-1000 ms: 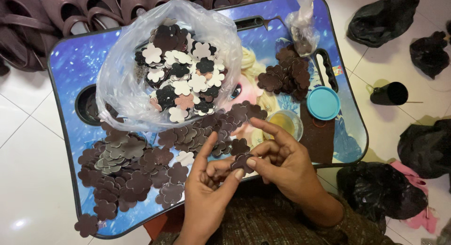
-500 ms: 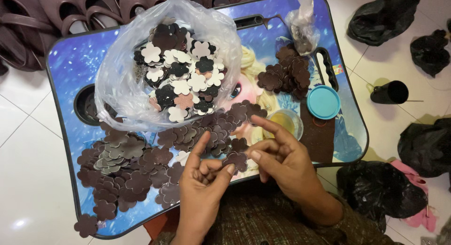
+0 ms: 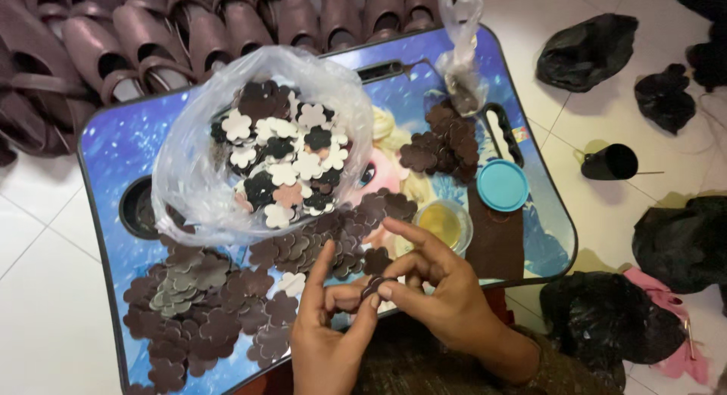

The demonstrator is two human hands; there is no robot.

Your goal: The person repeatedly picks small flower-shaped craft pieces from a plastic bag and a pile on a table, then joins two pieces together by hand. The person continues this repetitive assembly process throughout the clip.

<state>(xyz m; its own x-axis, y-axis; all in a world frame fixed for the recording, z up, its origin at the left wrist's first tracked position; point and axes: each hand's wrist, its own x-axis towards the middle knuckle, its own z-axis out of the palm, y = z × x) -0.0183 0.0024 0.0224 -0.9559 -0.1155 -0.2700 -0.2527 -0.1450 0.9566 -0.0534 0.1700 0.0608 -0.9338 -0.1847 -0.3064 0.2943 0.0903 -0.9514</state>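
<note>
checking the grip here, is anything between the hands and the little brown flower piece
Nothing visible: the left hand and right hand both pinch the brown flower piece directly at their fingertips, just above the tray's near edge.

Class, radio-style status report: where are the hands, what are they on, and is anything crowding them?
Left hand and right hand pinch one brown flower cutout together. Loose cutouts heaped on tray beside them. Open bag behind, not blocking.
</note>
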